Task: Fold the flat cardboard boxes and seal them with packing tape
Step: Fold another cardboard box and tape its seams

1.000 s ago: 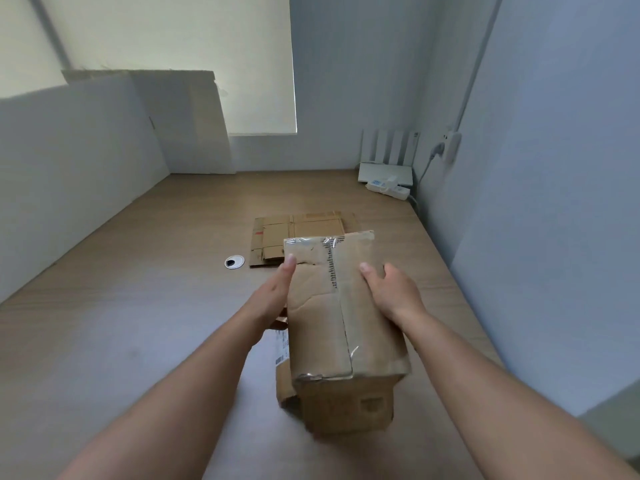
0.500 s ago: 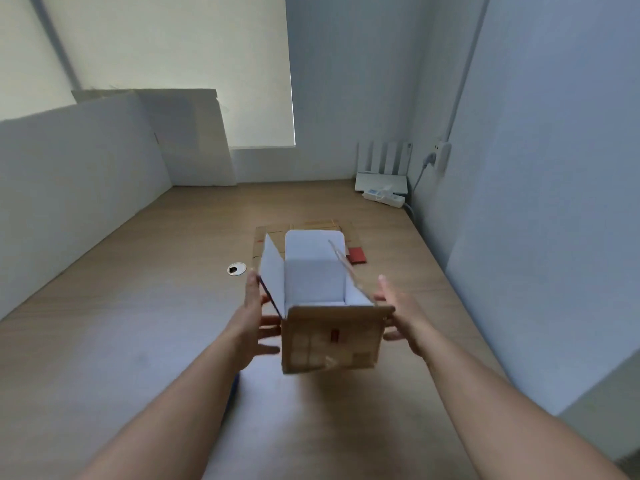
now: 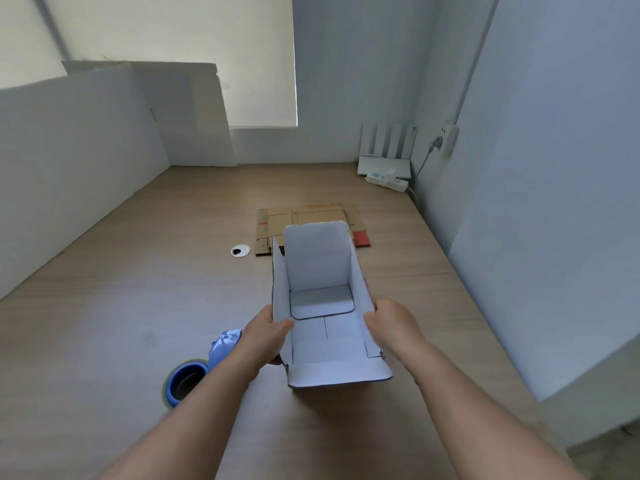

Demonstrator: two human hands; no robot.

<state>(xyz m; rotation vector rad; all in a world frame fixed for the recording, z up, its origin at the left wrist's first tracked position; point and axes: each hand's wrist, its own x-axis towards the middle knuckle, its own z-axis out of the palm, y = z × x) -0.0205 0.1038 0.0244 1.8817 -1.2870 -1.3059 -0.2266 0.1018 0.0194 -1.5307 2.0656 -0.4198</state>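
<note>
A cardboard box (image 3: 323,337), white inside, stands with its open top towards me and all flaps up. My left hand (image 3: 265,336) grips its left wall, thumb over the rim. My right hand (image 3: 393,327) grips its right wall the same way. Flat brown cardboard (image 3: 304,216) lies on the table beyond the box. A blue tape dispenser (image 3: 194,370) rests on the table to the left, partly hidden by my left forearm.
The wooden table (image 3: 121,306) has a round cable grommet (image 3: 240,251) left of the flat cardboard. A red piece (image 3: 361,238) lies beside that cardboard. White boards (image 3: 86,133) line the left side, a wall the right. A power strip (image 3: 386,180) and router sit at the far right corner.
The box was lying with its taped brown bottom up; I turned it over. Now its open top faces me, and my hands have shifted onto the side walls.
</note>
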